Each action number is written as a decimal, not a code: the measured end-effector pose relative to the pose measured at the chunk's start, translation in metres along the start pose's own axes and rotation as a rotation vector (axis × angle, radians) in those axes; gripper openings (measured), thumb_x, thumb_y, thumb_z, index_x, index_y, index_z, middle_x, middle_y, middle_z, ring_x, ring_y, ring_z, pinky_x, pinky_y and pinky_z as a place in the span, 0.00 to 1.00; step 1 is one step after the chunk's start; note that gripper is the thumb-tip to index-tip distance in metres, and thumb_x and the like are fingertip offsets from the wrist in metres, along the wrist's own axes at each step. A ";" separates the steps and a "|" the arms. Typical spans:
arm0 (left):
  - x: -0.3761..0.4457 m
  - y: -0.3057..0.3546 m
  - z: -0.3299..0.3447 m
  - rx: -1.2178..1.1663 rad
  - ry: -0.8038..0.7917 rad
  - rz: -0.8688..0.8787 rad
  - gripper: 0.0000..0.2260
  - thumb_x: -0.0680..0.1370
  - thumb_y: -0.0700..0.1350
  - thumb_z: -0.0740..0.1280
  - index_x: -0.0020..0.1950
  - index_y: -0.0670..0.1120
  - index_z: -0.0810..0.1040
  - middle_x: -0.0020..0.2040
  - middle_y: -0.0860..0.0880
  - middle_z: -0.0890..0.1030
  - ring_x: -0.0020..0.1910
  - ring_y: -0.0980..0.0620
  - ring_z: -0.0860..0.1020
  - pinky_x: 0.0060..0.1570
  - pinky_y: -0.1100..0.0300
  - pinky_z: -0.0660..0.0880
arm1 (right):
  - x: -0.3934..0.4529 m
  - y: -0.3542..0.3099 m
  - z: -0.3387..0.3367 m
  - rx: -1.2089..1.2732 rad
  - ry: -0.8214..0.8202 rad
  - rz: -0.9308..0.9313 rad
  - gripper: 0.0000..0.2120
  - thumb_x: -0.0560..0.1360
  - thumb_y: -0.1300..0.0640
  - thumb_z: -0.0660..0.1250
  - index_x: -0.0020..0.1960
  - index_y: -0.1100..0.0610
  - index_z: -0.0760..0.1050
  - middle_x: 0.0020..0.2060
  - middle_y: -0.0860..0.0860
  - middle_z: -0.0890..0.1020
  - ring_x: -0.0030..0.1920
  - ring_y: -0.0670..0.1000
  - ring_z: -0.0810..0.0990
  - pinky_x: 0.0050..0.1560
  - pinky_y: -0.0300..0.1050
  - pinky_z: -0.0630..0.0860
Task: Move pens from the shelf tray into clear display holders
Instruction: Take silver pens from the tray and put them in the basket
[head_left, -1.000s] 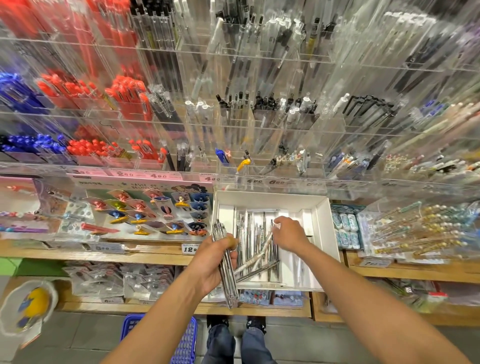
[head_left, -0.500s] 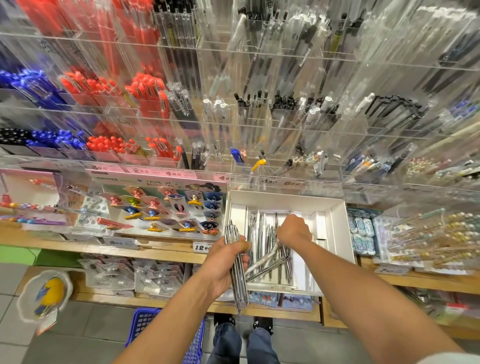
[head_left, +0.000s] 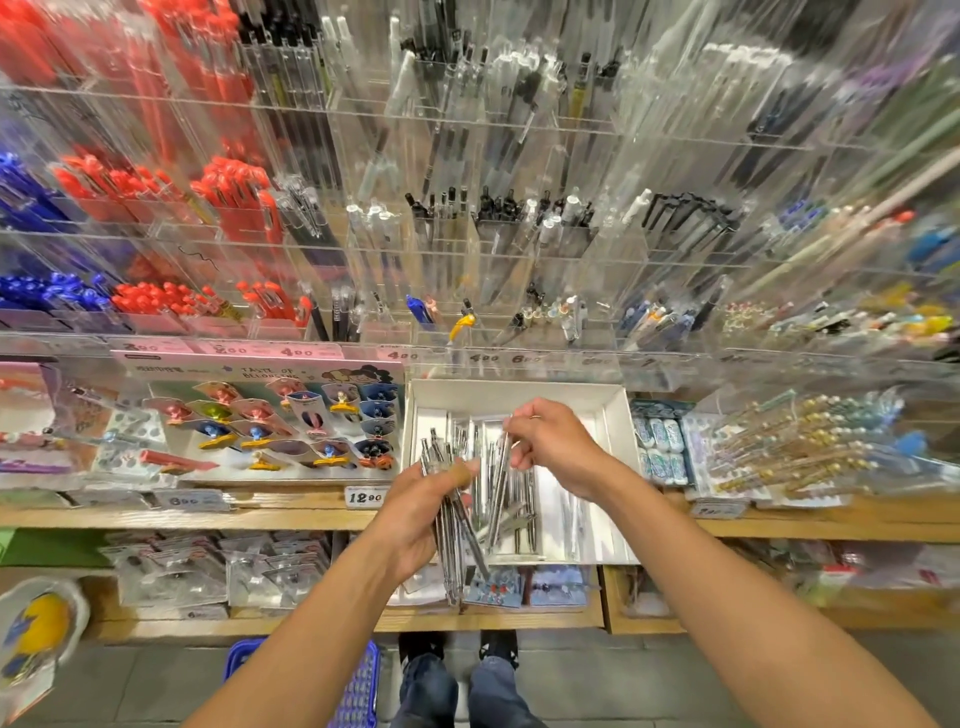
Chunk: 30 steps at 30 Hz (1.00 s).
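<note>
Left hand (head_left: 415, 512): grips a bundle (head_left: 451, 525) of silver pens, fingers curled round it, held at the tray's front left edge
Right hand (head_left: 550, 447): pinches one pen (head_left: 500, 486) near its top end, above the tray, tip pointing down
Tray (head_left: 613, 415): white, on the wooden shelf (head_left: 182, 517); more pens (head_left: 524, 512) lie inside
Holders (head_left: 467, 249): clear, tiered above the tray, partly filled
Basket (head_left: 358, 691): blue, on the floor

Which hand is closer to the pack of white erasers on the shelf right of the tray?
The right hand. It is over the white tray, pinching a silver pen beside the pack of white erasers. The left hand grips a bundle of silver pens at the tray's far side.
</note>
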<state>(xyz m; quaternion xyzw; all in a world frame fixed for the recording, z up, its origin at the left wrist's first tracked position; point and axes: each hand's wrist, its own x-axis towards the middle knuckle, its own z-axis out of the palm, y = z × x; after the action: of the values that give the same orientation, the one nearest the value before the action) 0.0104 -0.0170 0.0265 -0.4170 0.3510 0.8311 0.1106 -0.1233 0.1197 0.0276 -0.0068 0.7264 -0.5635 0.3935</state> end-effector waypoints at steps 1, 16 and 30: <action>-0.002 0.001 0.004 0.010 -0.018 -0.003 0.45 0.65 0.41 0.79 0.77 0.38 0.60 0.53 0.40 0.82 0.34 0.51 0.78 0.31 0.57 0.78 | -0.004 0.000 0.007 0.018 -0.050 0.004 0.04 0.77 0.64 0.66 0.47 0.60 0.71 0.31 0.55 0.78 0.26 0.50 0.78 0.26 0.42 0.73; 0.002 0.005 0.002 0.066 -0.129 -0.074 0.21 0.64 0.33 0.77 0.55 0.37 0.78 0.40 0.42 0.84 0.30 0.50 0.79 0.29 0.56 0.78 | 0.008 0.011 0.021 0.062 -0.205 0.094 0.07 0.79 0.55 0.66 0.53 0.57 0.78 0.43 0.52 0.82 0.33 0.47 0.79 0.36 0.40 0.78; 0.014 0.007 -0.015 -0.030 -0.045 -0.083 0.16 0.73 0.29 0.71 0.57 0.38 0.72 0.37 0.41 0.82 0.29 0.47 0.78 0.25 0.58 0.78 | 0.060 0.061 0.000 -1.326 0.093 0.160 0.05 0.76 0.61 0.63 0.51 0.59 0.72 0.46 0.54 0.79 0.42 0.55 0.77 0.38 0.45 0.71</action>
<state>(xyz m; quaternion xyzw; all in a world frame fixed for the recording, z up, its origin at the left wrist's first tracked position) 0.0078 -0.0334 0.0130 -0.4139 0.3182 0.8402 0.1466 -0.1383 0.1152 -0.0570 -0.1688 0.9334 0.0336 0.3149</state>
